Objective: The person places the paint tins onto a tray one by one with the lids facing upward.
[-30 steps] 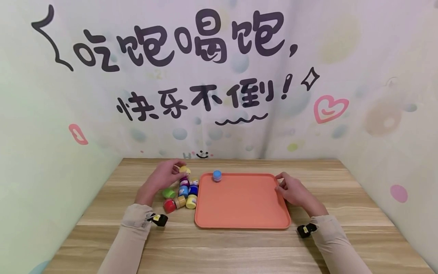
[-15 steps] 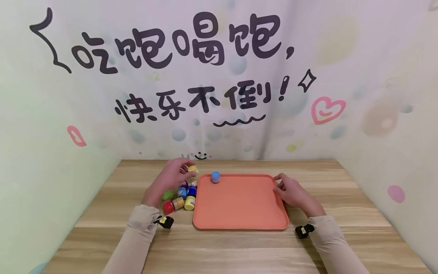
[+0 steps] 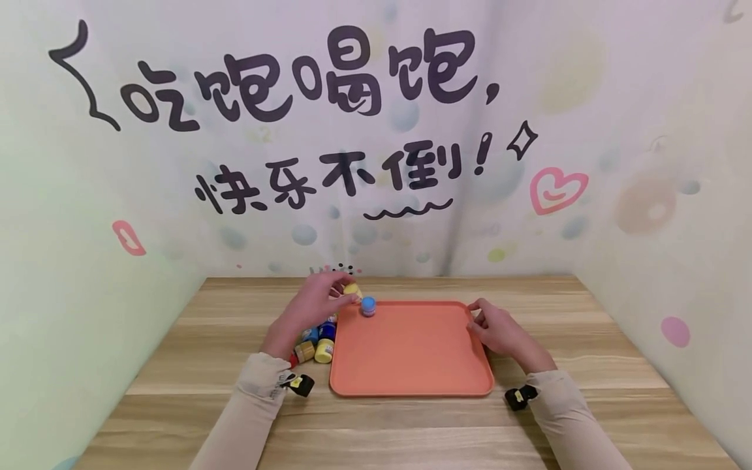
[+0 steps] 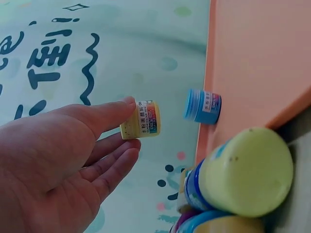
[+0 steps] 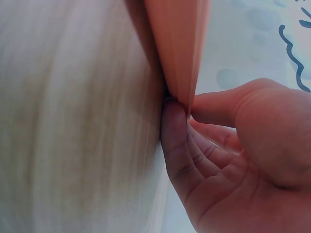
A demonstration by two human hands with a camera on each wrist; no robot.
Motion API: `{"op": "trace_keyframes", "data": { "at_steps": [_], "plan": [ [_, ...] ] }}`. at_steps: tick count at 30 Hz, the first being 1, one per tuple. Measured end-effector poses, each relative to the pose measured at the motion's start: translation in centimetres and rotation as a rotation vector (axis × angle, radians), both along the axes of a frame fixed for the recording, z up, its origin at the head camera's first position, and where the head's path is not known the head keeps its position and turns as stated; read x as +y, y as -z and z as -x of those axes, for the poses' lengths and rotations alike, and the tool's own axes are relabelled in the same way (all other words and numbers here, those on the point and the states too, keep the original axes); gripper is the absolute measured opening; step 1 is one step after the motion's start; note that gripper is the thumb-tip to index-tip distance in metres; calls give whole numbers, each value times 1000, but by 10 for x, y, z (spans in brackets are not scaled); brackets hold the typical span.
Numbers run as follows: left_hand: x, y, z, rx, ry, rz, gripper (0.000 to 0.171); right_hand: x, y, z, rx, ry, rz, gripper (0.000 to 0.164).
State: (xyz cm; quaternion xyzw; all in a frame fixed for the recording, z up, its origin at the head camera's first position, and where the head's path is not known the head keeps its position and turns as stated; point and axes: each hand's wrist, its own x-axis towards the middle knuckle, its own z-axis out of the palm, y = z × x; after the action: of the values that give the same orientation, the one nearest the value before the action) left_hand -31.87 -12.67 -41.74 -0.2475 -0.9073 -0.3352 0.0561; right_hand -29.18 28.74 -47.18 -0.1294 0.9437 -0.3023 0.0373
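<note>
My left hand (image 3: pixel 315 302) pinches a small yellow paint jar (image 3: pixel 352 290); my right hand (image 3: pixel 499 328) grips the rim of an orange tray (image 3: pixel 414 356).
The wood-grain table (image 3: pixel 411 431) spans the bottom of the frame. Left of centre, a cluster of paint jars (image 3: pixel 324 351) sits beside the tray, which fills the lower centre. Toward its upper-left corner stands a blue paint jar (image 3: pixel 368 307), just beside the yellow one, held in the air. Behind, black Chinese lettering (image 3: pixel 354 81) crosses the wall (image 3: pixel 546 241) up top.
</note>
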Motion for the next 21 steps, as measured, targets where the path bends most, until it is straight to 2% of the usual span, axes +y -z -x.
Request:
{"op": "trace_keyframes", "data": {
  "at_steps": [7,15,21],
  "plan": [
    [14,4,3,8,13,7,36,1,0,0,14,-10,11,38],
    [33,4,7,36,63,-9,34,-1,-1,-2,17,-4,8,38],
    [48,8,13,26,54,-8,34,-2,0,-2,18,-6,7,38]
  ]
}}
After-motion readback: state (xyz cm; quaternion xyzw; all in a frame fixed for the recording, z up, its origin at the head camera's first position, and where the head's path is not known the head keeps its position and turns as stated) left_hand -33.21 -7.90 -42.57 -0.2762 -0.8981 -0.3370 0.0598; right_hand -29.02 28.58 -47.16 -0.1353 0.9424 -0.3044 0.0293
